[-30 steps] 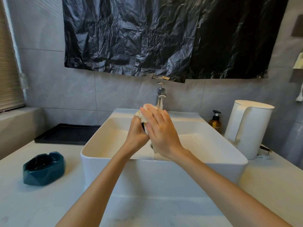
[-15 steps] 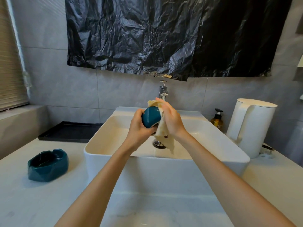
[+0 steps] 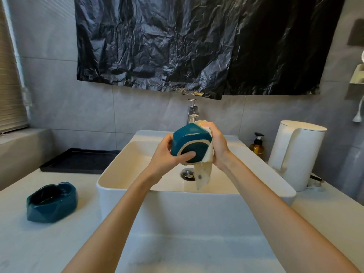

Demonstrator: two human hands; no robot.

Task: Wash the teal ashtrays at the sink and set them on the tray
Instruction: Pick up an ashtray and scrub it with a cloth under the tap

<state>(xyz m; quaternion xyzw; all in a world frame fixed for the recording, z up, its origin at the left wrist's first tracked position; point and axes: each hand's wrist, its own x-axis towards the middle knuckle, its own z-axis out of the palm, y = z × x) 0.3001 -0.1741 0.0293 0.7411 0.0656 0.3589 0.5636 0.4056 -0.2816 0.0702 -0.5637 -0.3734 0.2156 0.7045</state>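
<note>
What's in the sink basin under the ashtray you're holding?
Only the metal drain shows in the sink, partly behind the hanging cloth. The ashtray, left hand and right hand hide some of the basin floor.

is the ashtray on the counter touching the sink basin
Apart. The head view shows a strip of bare counter between the ashtray on the counter and the left wall of the sink basin.
</note>
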